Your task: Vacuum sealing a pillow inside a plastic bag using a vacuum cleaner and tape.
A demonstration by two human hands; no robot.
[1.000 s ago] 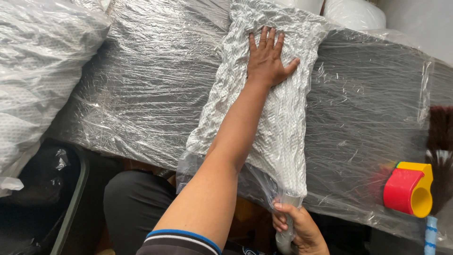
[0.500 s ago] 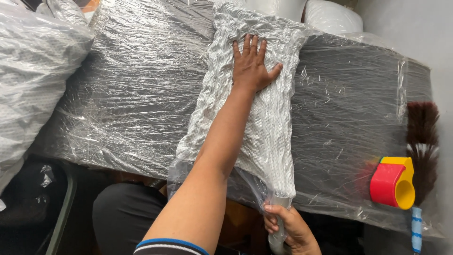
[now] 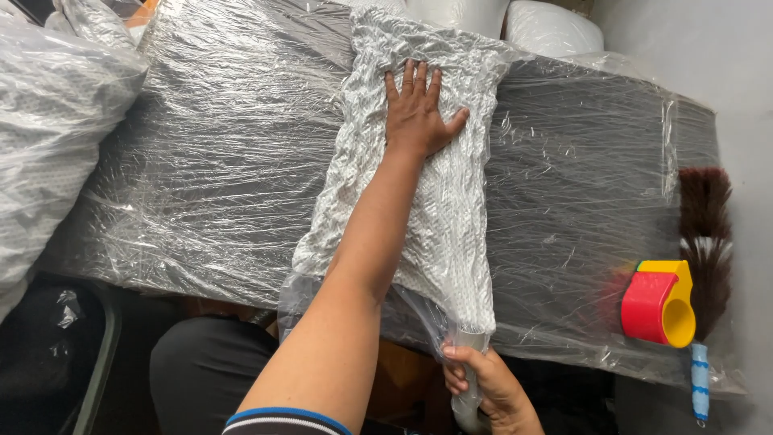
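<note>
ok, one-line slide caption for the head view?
Left hand presses a shrunken vacuum bag flat on a plastic-wrapped table; right hand grips a white hose at its mouth.

I'm looking down on a dark table [image 3: 580, 161] wrapped all over in crinkled clear plastic film. Lying directly on it, running from the far edge to the near one, is a vacuum-shrunk bag of white fabric [image 3: 451, 234], flat and wrinkled, its near end hanging just over the table's edge. At the right end I see a red and yellow tape dispenser [image 3: 659, 306] sitting near the front edge, and just beside it a feather duster [image 3: 705, 242] with brown plumes and a blue-striped handle.
</note>
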